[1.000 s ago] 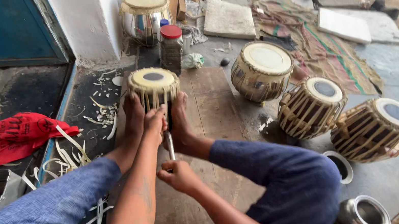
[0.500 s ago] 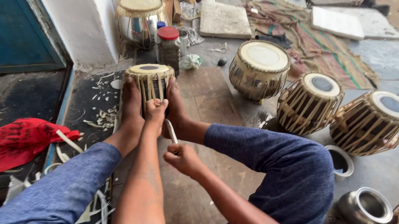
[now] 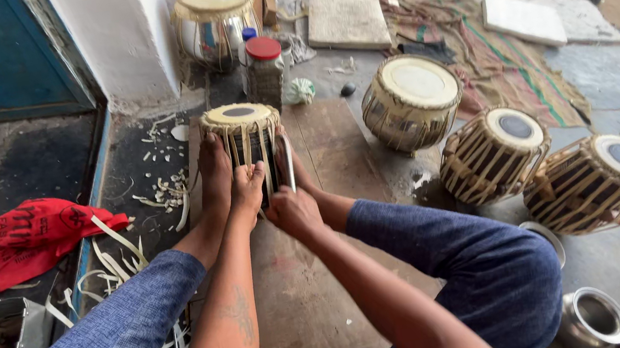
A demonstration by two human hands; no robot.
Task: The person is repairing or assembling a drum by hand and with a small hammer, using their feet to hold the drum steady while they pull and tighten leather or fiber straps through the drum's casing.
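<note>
The small drum [image 3: 243, 139] lies on a wooden board [image 3: 325, 136], clamped between both bare feet. The left hand [image 3: 247, 190] presses its lacing, fingers closed. The right hand [image 3: 292, 210] grips a pale strap [image 3: 289, 162].

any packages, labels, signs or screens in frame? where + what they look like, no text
Red bag: crumpled on the floor at left, red with dark print.
Jar: behind the small drum held between the feet, clear body, red lid.
Blue-capped container: just behind the jar, mostly hidden.
No signs or screens in view.
</note>
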